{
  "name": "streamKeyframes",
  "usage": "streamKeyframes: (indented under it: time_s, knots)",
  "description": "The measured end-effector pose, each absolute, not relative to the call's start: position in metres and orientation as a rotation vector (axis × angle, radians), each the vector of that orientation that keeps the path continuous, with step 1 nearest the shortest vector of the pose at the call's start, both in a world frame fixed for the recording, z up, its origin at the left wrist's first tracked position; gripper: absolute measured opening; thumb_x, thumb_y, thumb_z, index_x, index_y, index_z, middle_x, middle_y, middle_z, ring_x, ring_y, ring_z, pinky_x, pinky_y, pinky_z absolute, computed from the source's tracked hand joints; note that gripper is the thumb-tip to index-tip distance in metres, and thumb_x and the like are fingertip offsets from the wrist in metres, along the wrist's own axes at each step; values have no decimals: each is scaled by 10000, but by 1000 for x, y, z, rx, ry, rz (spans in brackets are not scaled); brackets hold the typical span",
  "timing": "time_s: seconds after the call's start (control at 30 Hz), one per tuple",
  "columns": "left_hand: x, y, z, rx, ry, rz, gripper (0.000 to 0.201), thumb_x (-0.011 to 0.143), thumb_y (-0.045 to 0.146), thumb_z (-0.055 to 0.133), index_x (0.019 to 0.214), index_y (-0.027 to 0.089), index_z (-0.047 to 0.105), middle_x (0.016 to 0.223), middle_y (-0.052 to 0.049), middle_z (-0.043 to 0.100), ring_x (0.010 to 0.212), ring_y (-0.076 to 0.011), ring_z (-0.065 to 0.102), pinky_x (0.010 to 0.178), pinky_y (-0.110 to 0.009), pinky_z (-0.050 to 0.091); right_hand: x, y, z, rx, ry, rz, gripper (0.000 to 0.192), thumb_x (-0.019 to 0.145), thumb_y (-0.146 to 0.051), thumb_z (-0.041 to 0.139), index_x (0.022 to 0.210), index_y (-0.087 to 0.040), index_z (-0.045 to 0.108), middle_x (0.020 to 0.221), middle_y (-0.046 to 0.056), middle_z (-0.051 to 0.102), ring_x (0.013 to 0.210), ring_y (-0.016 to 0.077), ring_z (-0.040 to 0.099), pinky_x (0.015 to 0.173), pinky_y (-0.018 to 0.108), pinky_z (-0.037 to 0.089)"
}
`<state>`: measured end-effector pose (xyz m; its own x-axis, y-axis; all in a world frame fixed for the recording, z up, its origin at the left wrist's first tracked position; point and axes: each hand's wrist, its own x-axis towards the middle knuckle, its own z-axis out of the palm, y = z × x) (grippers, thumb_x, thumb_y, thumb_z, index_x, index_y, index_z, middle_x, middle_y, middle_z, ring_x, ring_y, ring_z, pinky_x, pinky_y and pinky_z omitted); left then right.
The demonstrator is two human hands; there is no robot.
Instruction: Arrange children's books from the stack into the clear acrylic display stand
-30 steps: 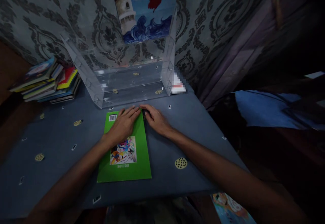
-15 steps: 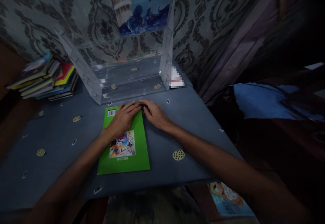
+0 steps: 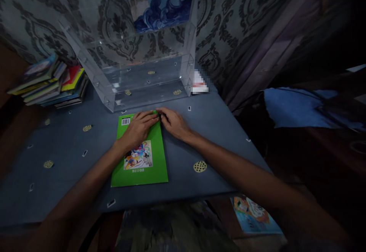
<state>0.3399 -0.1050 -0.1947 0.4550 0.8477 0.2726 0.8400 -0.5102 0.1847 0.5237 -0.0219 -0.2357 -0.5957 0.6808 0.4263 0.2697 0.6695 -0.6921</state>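
Lap: dark mottled clothing [image 3: 171,229], nearer the wearer than the green book [image 3: 140,156].
Low picture book: a blue, brightly illustrated cover [image 3: 254,215], below table level, on the near right side of the green book.
Table: a dark blue-grey spotted cover [image 3: 183,172] spreads out under the green book and to both sides of it.
Green book: lies flat, with its far right corner right beneath and between the fingertips; the barcode label [image 3: 126,121] is at its far left corner.
Left hand: the left hand [image 3: 138,130] rests palm down on the green book's far half, fingers fairly straight, pressing from above rather than gripping.
Right hand: the right hand [image 3: 173,122] curves at the green book's far right corner, thumb and forefinger bent; I can't tell whether they pinch the edge.
Rack: a clear plastic rack [image 3: 95,80] stands just beyond the green book.
Stack: piled books [image 3: 54,86], beyond the green book, to its left.
Blue cloth: a crumpled sheet [image 3: 288,109], well off to the green book's right.
Poster: painted waves and a tower [image 3: 162,12] on the wall beyond the green book.
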Motion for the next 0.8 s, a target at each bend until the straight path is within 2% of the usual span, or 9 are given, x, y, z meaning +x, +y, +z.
streamKeyframes:
  time_s: [0.37,0.57,0.7,0.8]
  knots:
    - [341,-107,-191,2640,1517,530,469,907,47,446,1298,215,642,1352,-89,664,1299,-257,554,1070,-508,443,524,-21,-236,-728,-2146,831,349,939,-148,428,1207,-179,650,1150,103,729,1062,220,669,977,399,516]
    - [343,-107,-191,2549,1669,581,399,951,106,422,1282,183,631,1336,-102,656,1250,-257,565,1045,-477,463,525,-17,-239,-793,-2105,873,425,882,-110,434,1264,-190,603,1222,106,694,1170,231,629,1059,445,482]
    - [351,-115,-182,2470,1979,435,335,996,230,433,1239,137,644,1267,-137,667,1143,-309,588,976,-499,490,524,-17,-238,-780,-2156,881,488,862,-86,420,1321,-183,553,1264,114,668,1213,240,603,1085,470,461]
    - [362,-124,-177,2440,2112,250,363,1002,319,464,1277,133,613,1317,-159,634,1182,-342,571,993,-523,474,524,-17,-234,-767,-2228,870,525,845,-83,426,1356,-160,519,1327,135,635,1258,257,567,1103,495,434]
